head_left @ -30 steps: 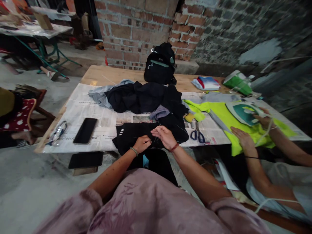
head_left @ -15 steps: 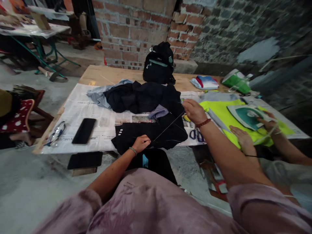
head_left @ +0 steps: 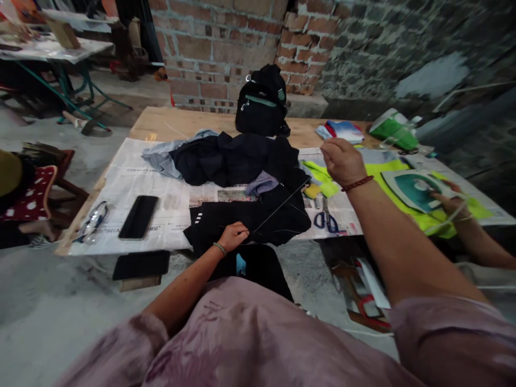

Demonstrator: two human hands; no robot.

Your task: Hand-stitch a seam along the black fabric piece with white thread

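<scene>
A black garment [head_left: 226,217] with small white stripes lies at the table's front edge. My left hand [head_left: 234,236] is closed on its near edge, thumb and fingers pinched together. From the cloth near that hand a thin pale thread [head_left: 278,206] slants tautly up to the right. It leads towards my right hand [head_left: 344,161], raised above the table with fingers closed; the thread fades from sight just short of the fingertips, and no needle can be made out. Below my right hand lie dark-blue-handled scissors [head_left: 325,221].
Dark crumpled clothes [head_left: 226,158] and a black backpack [head_left: 262,105] sit behind the garment. At left are a phone [head_left: 139,216] and glasses [head_left: 93,220]. On the right, another person's hand [head_left: 447,200] holds an iron [head_left: 415,189] on a yellow vest [head_left: 393,201].
My right hand has moved up and to the right, away from the garment. My left hand stays nearly in place. The other person's second hand has gone out of sight behind my forearm.
</scene>
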